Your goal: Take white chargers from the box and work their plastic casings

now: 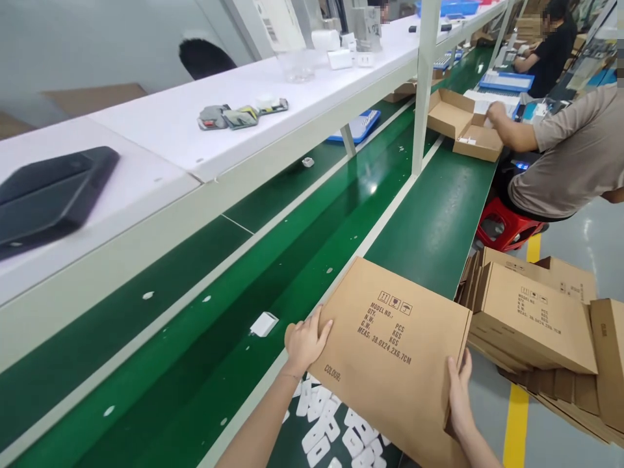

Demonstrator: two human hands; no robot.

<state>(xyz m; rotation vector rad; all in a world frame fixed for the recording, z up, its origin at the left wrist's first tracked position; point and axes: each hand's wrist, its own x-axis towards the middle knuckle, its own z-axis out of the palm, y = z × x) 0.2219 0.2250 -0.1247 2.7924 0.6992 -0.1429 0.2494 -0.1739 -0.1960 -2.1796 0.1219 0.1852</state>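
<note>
A flat brown cardboard box (390, 354) with printed black text is held tilted over the near end of the green bench. My left hand (306, 343) grips its left edge, fingers curled over the top face. My right hand (459, 396) clasps its lower right edge, thumb on top. Several small white chargers (331, 429) lie on the bench under the box.
One white charger (264, 324) lies on the green conveyor belt (273, 260). A stack of flat brown boxes (536, 318) sits to the right. A person in a grey shirt (570, 156) works at an open carton (463, 123). A white shelf (205, 123) carries a dark tray (49, 195).
</note>
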